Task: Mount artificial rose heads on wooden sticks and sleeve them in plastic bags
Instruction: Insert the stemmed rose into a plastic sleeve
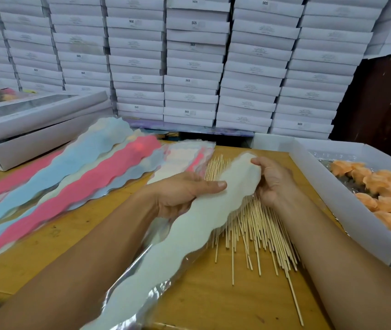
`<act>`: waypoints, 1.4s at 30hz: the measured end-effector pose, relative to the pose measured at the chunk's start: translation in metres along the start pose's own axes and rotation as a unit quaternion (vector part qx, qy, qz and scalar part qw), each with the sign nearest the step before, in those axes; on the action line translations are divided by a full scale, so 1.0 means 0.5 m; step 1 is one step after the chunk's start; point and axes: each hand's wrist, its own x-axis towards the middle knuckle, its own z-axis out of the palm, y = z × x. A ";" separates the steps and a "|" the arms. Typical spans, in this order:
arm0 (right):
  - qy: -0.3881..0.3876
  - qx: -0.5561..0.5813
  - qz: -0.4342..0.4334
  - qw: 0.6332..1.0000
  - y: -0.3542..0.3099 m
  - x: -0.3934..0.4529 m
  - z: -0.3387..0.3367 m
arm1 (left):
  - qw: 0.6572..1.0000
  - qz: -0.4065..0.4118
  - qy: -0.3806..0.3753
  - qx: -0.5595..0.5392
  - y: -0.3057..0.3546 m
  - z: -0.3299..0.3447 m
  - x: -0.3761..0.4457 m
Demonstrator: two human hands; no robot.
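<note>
Both forearms reach over the wooden table [47, 246] to one long white wavy-edged plastic sleeve [189, 225], left hand [180, 194] cradling its middle with thumb on top, right hand [273, 182] pinching its far end, above scattered wooden sticks [256, 225] beside a tray of orange rose heads [384, 196].
</note>
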 end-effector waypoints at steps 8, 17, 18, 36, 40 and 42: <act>0.068 0.061 -0.037 0.995 -0.010 0.014 -0.015 | 0.996 -0.014 -0.082 0.043 0.004 -0.014 -0.018; -0.096 0.082 0.025 0.992 0.015 -0.049 0.042 | 0.999 0.033 -0.024 -0.017 -0.010 -0.008 -0.007; -0.129 0.055 0.036 0.989 0.018 -0.061 0.051 | 0.999 0.040 -0.006 -0.032 -0.011 -0.011 -0.003; -0.392 -0.232 0.087 0.886 0.052 -0.168 0.102 | 0.961 0.123 0.185 -0.166 0.011 -0.042 -0.010; -0.359 -0.239 0.037 0.902 0.055 -0.174 0.109 | 0.976 0.115 0.133 -0.131 0.022 -0.059 -0.024; -0.346 -0.248 0.022 0.905 0.056 -0.174 0.110 | 0.986 0.087 0.124 -0.066 0.032 -0.072 -0.032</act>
